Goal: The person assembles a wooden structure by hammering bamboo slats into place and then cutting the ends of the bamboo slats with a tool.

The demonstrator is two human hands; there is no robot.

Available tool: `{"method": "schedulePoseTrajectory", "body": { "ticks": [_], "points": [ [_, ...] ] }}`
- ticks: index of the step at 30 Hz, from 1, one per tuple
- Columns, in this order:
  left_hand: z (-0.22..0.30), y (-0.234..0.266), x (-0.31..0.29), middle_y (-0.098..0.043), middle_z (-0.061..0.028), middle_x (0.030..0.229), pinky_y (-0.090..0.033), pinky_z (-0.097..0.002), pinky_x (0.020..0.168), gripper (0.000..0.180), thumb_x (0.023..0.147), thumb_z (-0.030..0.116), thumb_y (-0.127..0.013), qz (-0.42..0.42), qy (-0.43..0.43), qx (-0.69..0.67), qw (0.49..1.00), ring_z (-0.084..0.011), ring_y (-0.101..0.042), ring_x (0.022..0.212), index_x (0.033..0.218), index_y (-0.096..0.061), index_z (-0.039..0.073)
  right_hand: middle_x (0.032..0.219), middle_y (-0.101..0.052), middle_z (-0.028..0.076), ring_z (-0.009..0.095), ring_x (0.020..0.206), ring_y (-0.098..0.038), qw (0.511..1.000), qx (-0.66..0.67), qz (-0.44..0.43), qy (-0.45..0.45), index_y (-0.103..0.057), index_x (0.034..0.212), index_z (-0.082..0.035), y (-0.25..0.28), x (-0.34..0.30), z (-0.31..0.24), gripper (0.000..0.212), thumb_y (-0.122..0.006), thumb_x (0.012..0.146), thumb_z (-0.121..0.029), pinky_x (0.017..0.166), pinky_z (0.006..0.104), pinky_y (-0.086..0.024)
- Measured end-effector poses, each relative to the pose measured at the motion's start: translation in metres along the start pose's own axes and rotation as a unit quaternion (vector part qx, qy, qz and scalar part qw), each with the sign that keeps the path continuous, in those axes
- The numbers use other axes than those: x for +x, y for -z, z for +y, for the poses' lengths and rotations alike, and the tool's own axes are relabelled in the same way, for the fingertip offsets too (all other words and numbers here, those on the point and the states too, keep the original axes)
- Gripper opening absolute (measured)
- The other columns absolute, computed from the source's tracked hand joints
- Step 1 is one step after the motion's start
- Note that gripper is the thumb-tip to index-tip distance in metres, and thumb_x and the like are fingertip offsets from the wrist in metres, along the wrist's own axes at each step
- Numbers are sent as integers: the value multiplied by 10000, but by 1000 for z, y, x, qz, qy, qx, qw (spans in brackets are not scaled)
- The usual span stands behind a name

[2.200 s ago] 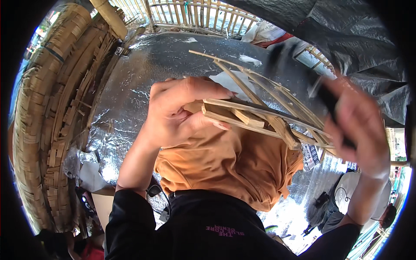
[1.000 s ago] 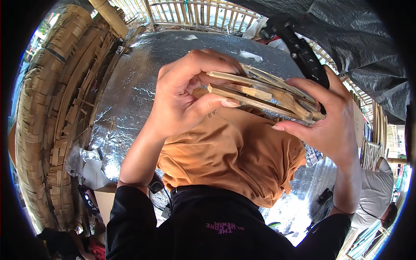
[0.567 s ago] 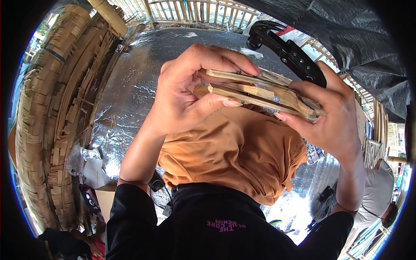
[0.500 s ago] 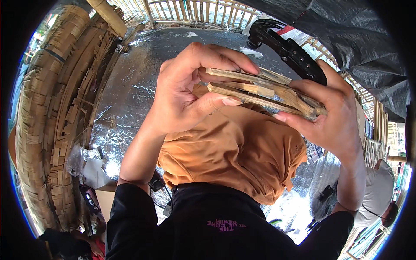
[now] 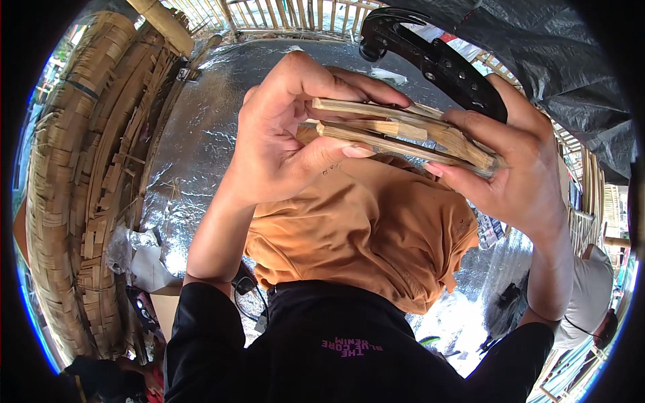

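Both hands hold a small stack of split bamboo or wooden strips (image 5: 411, 131) above my lap, joined or packed together with gaps between some strips. My left hand (image 5: 272, 144) grips the left end, fingers along the far side and thumb on the near side. Around the right end, my right hand (image 5: 521, 168) is closed, with its thumb below the strips. A black curved tool with a hooked far end and round rivets (image 5: 437, 67) rises from behind the right hand's fingers. Its lower end is hidden, so its exact kind cannot be told.
Brown-orange cloth (image 5: 356, 221) covers my lap. Under me spreads a silvery foil sheet (image 5: 195, 127). Rolled woven bamboo matting (image 5: 60, 201) stands on the left, and a dark tarp (image 5: 537, 54) hangs at the far right. A person in a grey shirt (image 5: 586, 302) is at the right.
The strips and both hands have risen slightly. The black tool has shifted a little left and toward the far side. Both hands keep their grip.
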State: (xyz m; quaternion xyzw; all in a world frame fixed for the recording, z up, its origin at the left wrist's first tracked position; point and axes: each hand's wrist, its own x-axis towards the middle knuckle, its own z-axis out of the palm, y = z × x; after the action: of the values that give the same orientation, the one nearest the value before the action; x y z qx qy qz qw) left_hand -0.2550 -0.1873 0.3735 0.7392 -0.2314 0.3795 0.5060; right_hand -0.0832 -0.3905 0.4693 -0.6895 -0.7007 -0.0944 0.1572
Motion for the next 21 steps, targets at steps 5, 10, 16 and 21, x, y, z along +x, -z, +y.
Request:
{"method": "schedulePoseTrajectory", "body": {
  "ticks": [5,10,16,21],
  "points": [
    [-1,-4,1,-602,-386,1172,-596,-500,886,406,970,167,-672,21,7,-25,999,-441,-657,1116,1199,-383,-2,1189,-644,287,381,1025,-696,1000,5,-1,19,-753,1014,-7,0,-1,4,454,-898,658,-247,896,409,-545],
    [-4,-2,3,-606,-380,1160,-604,-493,870,413,968,171,-675,18,-7,-29,999,-442,-663,1102,1203,-386,-5,1206,-638,278,381,1013,-704,999,6,18,29,-744,1015,18,-3,0,7,455,-891,666,-234,897,405,-550],
    [1,-5,-1,-619,-299,1191,-624,-410,839,442,917,141,-734,87,14,3,996,-343,-698,1058,1202,-464,-64,1182,-657,238,338,964,-709,999,28,0,18,-742,1026,15,-2,0,8,477,-894,671,-266,855,382,-552],
    [13,0,-5,-645,-199,1177,-627,-358,855,426,859,49,-776,66,3,88,994,-273,-723,1020,1184,-553,-113,1132,-690,165,243,874,-693,990,109,-53,67,-727,1143,-6,15,8,14,585,-820,781,-455,759,305,-531]
  ]
}}
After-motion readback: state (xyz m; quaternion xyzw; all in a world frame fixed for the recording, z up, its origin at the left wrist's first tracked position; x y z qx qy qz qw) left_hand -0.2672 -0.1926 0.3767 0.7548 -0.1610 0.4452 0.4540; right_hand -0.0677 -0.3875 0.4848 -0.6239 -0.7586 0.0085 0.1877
